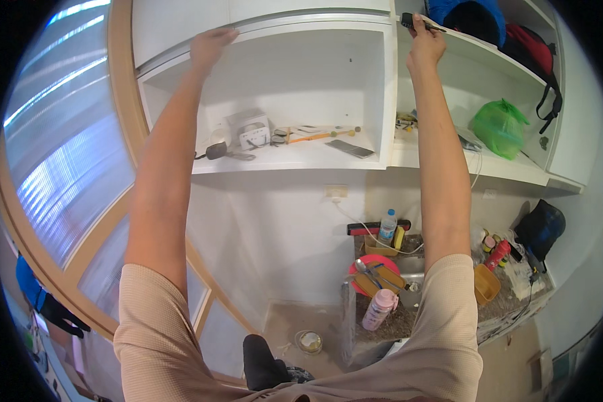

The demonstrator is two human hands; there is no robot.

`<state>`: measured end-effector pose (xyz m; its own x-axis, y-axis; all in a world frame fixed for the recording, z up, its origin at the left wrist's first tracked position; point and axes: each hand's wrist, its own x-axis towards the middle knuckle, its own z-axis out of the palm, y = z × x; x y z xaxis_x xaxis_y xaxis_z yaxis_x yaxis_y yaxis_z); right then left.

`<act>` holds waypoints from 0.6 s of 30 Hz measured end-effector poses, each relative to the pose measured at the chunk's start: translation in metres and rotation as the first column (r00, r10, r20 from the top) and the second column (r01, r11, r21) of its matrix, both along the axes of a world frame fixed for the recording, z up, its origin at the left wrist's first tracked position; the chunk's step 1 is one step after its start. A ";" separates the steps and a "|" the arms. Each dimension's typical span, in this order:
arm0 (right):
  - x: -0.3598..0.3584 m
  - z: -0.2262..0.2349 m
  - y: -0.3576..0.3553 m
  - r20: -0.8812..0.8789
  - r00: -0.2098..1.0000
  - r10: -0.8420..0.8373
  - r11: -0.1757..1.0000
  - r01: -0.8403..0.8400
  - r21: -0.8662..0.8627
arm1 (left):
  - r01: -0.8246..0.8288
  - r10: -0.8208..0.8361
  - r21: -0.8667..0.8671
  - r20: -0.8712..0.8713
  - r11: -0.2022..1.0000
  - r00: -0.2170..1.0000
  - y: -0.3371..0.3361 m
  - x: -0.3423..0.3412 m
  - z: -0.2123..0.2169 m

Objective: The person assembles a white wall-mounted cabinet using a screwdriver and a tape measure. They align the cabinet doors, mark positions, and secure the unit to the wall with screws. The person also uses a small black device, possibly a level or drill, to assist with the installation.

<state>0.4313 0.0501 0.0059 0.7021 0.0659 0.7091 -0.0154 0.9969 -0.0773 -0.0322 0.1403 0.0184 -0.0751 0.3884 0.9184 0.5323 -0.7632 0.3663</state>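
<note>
Both my arms reach up to the white wall cabinets. My left hand (211, 48) is at the lower edge of a closed white cabinet door (181, 23), its fingers stretched along that edge and holding nothing I can see. Farther right, my right hand (427, 48) is raised beside the upright between the two cabinet sections. Its fingers are closed on a small black object (407, 21) with a thin dark end sticking out to the right; its exact kind is too small to tell. Below my left hand, an open shelf (295, 157) bears a white box (253, 128) and loose small items.
A green plastic bag (500, 128) sits on the right shelf, with a backpack strap (549, 110) hanging above. Below, a counter holds a pink bottle (380, 309), a red plate (356, 269), a water bottle (387, 228) and a yellow tub (486, 284). A wood-framed panel (124, 87) stands left.
</note>
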 end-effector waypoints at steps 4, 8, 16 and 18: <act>0.000 -0.001 -0.001 0.060 0.997 0.038 0.999 -0.036 -0.031 | 0.022 -0.021 0.030 -0.028 0.999 0.999 -0.007 0.002 -0.002; 0.004 0.001 -0.004 0.060 0.994 0.093 0.996 -0.091 -0.022 | -0.104 0.105 -0.017 0.002 0.994 0.995 -0.004 0.008 -0.001; -0.009 -0.007 -0.002 -0.019 0.996 0.084 0.996 -0.084 0.034 | -0.095 0.096 -0.046 0.021 0.994 0.995 0.002 0.007 0.002; -0.009 -0.007 -0.001 -0.020 0.997 0.070 0.995 -0.068 0.077 | -0.094 0.095 -0.057 0.013 0.994 0.995 -0.001 0.006 0.001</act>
